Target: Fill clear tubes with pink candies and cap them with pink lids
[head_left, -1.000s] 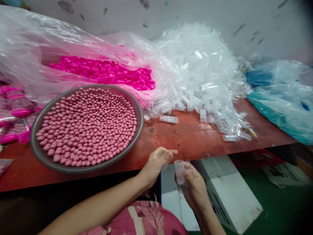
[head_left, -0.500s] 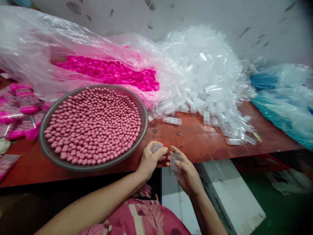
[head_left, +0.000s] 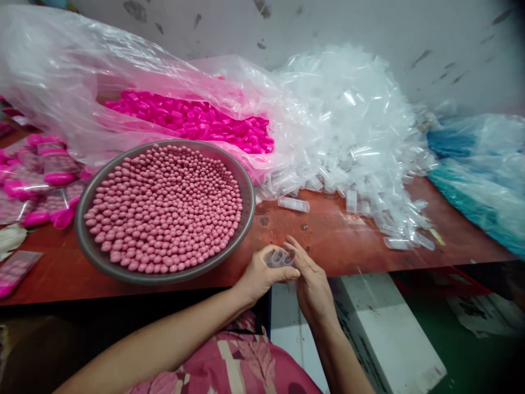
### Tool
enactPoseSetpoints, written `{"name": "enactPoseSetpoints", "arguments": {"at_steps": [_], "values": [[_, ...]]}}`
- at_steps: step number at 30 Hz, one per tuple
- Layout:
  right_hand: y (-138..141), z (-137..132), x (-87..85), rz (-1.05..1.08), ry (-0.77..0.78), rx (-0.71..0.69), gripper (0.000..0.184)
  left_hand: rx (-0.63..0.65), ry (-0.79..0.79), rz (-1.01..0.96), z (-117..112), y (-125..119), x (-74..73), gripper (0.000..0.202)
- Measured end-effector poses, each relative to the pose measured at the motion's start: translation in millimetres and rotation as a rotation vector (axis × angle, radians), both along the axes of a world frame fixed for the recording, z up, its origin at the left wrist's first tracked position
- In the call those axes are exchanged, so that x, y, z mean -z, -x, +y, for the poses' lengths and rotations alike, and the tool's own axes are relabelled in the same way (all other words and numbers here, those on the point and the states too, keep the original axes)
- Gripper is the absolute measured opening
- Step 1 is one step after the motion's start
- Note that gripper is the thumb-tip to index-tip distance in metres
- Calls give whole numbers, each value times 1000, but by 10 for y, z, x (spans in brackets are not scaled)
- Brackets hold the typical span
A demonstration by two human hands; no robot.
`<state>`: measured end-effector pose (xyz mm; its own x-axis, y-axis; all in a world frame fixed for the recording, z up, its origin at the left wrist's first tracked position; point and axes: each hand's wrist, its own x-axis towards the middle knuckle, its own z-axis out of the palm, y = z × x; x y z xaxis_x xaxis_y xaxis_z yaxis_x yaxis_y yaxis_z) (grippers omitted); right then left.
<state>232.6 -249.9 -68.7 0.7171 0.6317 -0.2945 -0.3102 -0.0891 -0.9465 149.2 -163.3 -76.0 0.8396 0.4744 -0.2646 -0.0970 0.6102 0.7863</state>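
The clear tubes [head_left: 279, 257], apparently two side by side, are held just above the near edge of the tabletop [head_left: 336, 243], between both hands. The left hand [head_left: 259, 275] is curled around them from the left, its grip narrow and closed on the tubes between thumb and fingers. The right hand [head_left: 314, 287] is laid against them from the right with fingers extended. Its thumb is hidden, so it cannot be told whether its grip is closed. Both wrists hang off the tabletop edge, over a white box [head_left: 381, 323] on the green floor [head_left: 471, 350].

A bare strip of red tabletop is noted directly beyond the hands, running right along the near edge. It is bounded on the left by the rim of a round metal tray [head_left: 95, 255], which is filled with pink beads [head_left: 164, 208] and lies near the left hand without touching it. A lone tube [head_left: 293, 204] lies on its side at the far limit of the strip.

Behind it, a large heap of tubes [head_left: 348, 126] spills toward the right, with strays close to the edge. A clear bag [head_left: 61, 71] holding bright pink caps [head_left: 197, 117] is recorded behind the tray. Filled pink packets [head_left: 45, 180] crowd the far left. A blue-green bag [head_left: 484, 175] occupies the far right end.
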Motion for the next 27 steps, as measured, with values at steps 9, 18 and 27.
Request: {"name": "enactPoseSetpoints", "arguments": {"at_steps": [9, 18, 27], "values": [[98, -13, 74, 127, -77, -34, 37, -177, 98, 45, 22, 20, -45, 36], [78, -113, 35, 289, -69, -191, 28, -192, 118, 38, 2, 11, -93, 34], [147, -671, 278, 185, 31, -166, 24, -251, 232, -106, 13, 22, -149, 36]]}}
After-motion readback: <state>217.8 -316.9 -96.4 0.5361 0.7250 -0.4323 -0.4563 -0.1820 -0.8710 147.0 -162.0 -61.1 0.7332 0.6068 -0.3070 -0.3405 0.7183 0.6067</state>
